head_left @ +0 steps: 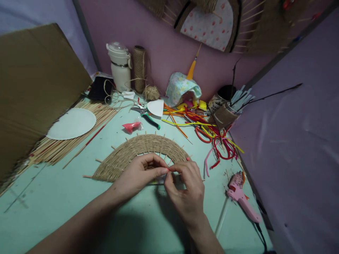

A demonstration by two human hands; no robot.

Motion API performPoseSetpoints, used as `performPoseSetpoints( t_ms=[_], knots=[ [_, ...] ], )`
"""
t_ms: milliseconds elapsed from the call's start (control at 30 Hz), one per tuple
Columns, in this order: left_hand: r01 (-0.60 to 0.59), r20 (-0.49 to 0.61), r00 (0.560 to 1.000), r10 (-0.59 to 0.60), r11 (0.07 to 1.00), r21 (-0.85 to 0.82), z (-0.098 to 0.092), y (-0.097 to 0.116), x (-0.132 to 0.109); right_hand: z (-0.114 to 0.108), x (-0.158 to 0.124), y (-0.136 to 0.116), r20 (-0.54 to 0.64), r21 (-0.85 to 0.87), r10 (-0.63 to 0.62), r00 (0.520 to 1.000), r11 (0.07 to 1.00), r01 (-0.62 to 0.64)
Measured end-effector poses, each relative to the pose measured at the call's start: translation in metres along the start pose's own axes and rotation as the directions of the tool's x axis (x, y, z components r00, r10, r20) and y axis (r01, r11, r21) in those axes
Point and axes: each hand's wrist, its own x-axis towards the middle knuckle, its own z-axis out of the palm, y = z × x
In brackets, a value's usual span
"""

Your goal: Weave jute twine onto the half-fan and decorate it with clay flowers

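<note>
My left hand (148, 171) and my right hand (186, 183) meet fingertip to fingertip above the table. Between their pinched fingers is a tiny pink piece (167, 169), too small to name. Beneath and behind them lies a half-round fan woven from brown twine (119, 158), with stick ends poking out along its curved edge. My hands hide part of its lower middle. Just past the right knuckles a small pink dot (188, 159) shows by the fan's rim. Beyond the fan rests a pink lump in clear plastic (132, 126).
Green-handled pruning shears (149, 120) lie behind the fan. A pink glue gun (243, 199) with its cord sits at right, near tangled pipe cleaners (225, 146) and red-handled scissors (203, 135). Thin sticks (57, 151), a white oval (72, 124) and a cardboard sheet (37, 81) occupy the left.
</note>
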Motion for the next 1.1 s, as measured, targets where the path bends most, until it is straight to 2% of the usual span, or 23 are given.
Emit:
performPoseSetpoints(
  t_ms=[133, 233, 300, 400, 467, 500, 600, 700, 833, 867, 967, 1100],
  knots=[
    [-0.020, 0.017, 1.000, 0.018, 0.996, 0.083, 0.001, -0.003, 0.000, 0.002, 0.001, -0.001, -0.005, -0.034, 0.035, 0.999, 0.999, -0.035],
    [-0.017, 0.014, 1.000, 0.016, 0.996, 0.093, 0.001, -0.003, -0.001, -0.005, 0.002, -0.003, -0.013, 0.056, 0.159, 0.987, 0.986, -0.158],
    [0.010, -0.013, 1.000, -0.010, 0.999, 0.044, 0.001, -0.004, -0.001, -0.016, 0.002, -0.003, 0.011, 0.219, 0.297, 0.955, 0.931, -0.292],
    [0.078, -0.031, 0.996, -0.081, 0.994, -0.083, 0.000, -0.004, -0.003, -0.039, 0.006, 0.001, 0.140, 0.445, 0.441, 0.886, 0.772, -0.454],
    [0.106, -0.002, 0.994, -0.108, 0.980, -0.168, 0.000, -0.004, -0.004, -0.054, 0.016, 0.003, 0.238, 0.489, 0.458, 0.856, 0.705, -0.514],
    [0.112, 0.018, 0.994, -0.110, 0.973, -0.204, 0.000, -0.004, -0.005, -0.059, 0.024, 0.005, 0.267, 0.480, 0.455, 0.850, 0.702, -0.526],
    [0.100, 0.046, 0.995, -0.091, 0.956, -0.275, -0.001, -0.003, -0.006, -0.063, 0.058, 0.007, 0.334, 0.393, 0.402, 0.853, 0.763, -0.514],
    [0.052, 0.010, 0.999, -0.052, 0.946, -0.320, -0.004, -0.002, -0.006, -0.039, 0.096, 0.012, 0.454, 0.287, 0.312, 0.834, 0.835, -0.469],
    [-0.018, -0.059, 0.998, -0.009, 0.896, -0.444, -0.013, 0.002, -0.003, 0.025, 0.134, 0.031, 0.560, 0.274, 0.198, 0.805, 0.872, -0.405],
    [-0.035, -0.081, 0.997, -0.005, 0.875, -0.482, -0.017, 0.004, -0.001, 0.042, 0.140, 0.036, 0.581, 0.262, 0.189, 0.792, 0.877, -0.402],
    [-0.050, -0.165, 0.985, -0.050, 0.830, -0.556, -0.036, 0.016, 0.006, 0.084, 0.151, 0.049, 0.575, 0.265, 0.178, 0.799, 0.883, -0.387],
    [-0.059, -0.304, 0.945, -0.124, 0.846, -0.530, -0.066, 0.038, 0.023, 0.116, 0.157, 0.055, 0.570, 0.289, 0.200, 0.797, 0.859, -0.423]
  ],
)
